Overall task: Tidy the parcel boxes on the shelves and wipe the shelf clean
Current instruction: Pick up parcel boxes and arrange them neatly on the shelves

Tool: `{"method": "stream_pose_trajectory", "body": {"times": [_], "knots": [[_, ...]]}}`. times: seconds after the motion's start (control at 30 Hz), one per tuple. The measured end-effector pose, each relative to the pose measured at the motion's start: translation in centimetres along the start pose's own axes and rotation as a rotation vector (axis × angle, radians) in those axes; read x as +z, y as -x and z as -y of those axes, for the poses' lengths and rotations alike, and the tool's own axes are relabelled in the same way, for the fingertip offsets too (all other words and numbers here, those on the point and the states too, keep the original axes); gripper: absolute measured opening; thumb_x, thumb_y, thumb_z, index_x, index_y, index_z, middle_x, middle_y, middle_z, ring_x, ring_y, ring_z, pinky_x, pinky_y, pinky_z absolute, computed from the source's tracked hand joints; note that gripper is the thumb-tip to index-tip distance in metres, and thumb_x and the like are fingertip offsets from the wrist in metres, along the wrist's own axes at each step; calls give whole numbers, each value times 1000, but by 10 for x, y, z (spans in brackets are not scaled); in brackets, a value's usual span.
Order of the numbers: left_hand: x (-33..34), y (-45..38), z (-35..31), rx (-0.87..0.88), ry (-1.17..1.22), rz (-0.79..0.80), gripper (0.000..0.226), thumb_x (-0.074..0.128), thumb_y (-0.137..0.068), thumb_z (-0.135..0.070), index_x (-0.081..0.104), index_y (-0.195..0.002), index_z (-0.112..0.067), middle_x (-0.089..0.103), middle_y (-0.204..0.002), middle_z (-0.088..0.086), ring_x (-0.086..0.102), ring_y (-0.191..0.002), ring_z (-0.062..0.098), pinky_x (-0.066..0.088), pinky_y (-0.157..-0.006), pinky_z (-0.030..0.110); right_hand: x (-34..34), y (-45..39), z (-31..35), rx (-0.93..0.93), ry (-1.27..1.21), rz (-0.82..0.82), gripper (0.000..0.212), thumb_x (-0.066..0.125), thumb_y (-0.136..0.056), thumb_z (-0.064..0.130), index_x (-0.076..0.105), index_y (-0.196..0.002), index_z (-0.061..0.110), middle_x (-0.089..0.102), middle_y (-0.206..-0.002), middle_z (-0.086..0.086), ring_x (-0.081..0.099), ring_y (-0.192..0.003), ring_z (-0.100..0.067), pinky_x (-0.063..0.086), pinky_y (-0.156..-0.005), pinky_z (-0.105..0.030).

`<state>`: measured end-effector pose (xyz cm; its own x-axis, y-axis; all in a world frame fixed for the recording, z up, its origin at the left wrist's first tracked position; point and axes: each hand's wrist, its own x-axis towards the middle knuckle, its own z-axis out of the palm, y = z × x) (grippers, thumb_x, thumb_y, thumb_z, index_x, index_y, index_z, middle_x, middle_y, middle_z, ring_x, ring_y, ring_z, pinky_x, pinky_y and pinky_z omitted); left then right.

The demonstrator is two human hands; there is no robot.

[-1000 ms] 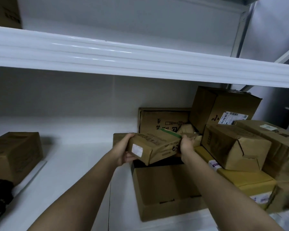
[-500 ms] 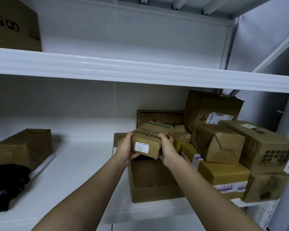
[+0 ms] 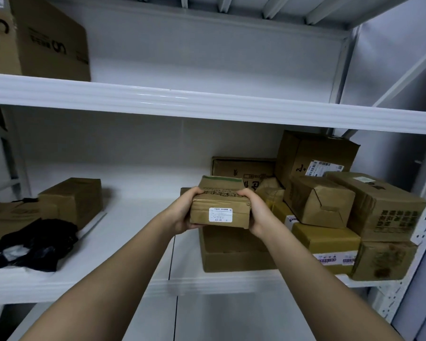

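A white shelf (image 3: 133,232) holds a pile of boxes (image 3: 342,212) at its right end, a lone box (image 3: 71,200) and a black bag (image 3: 35,244) at its left. A big carton (image 3: 40,38) sits on the shelf above. In front of the pile, above a flat box (image 3: 231,254), a small parcel (image 3: 220,207) with a white label is held in the air. The left hand (image 3: 182,212) and right hand (image 3: 255,210) grip its two ends, fingers curled over the top.
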<state>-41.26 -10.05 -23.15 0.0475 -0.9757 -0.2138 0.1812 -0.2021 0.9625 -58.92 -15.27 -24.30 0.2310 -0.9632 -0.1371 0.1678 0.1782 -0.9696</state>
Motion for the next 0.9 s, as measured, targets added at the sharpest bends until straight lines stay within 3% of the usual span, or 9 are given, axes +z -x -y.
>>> {"method": "stream_pose_trajectory", "body": {"times": [0.17, 0.37, 0.5, 0.77, 0.9], "knots": [[-24, 24, -7, 2, -16, 50, 27, 50, -92, -40, 62, -101, -17, 70, -77, 3, 67, -69, 15, 54, -58, 26, 19, 13, 1, -53, -34, -102, 39, 50, -93, 45, 57, -118, 16, 70, -107, -10, 66, -101, -27, 53, -90, -41], [-66, 56, -25, 14, -47, 130, 23, 57, -87, -39, 63, -94, -17, 69, -71, 2, 66, -63, 16, 55, -60, 27, 58, 33, -1, -215, -117, -319, 67, 56, -87, 43, 26, -144, 29, 55, -125, -13, 60, -104, -28, 51, -71, -36], [-89, 75, -40, 36, -103, 190, 21, 58, -86, -39, 62, -91, -19, 67, -67, 2, 65, -57, 16, 53, -59, 27, 84, 51, -4, -347, -226, -483, 69, 57, -88, 35, 21, -147, 31, 42, -134, -13, 57, -105, -28, 50, -65, -31], [-100, 109, -74, 113, -186, 373, 26, 59, -86, -40, 65, -101, -19, 68, -73, 2, 65, -61, 16, 55, -59, 27, 109, 110, 19, -634, -303, -661, 62, 54, -92, 27, 23, -146, 29, 33, -142, -9, 54, -112, -23, 51, -72, -28], [-97, 125, -95, 231, -208, 500, 35, 57, -86, -39, 63, -117, -25, 68, -93, 4, 65, -66, 15, 55, -53, 26, 114, 134, 39, -802, -334, -665, 64, 57, -86, 33, 26, -142, 33, 34, -144, -7, 51, -119, -23, 50, -96, -42]]}}
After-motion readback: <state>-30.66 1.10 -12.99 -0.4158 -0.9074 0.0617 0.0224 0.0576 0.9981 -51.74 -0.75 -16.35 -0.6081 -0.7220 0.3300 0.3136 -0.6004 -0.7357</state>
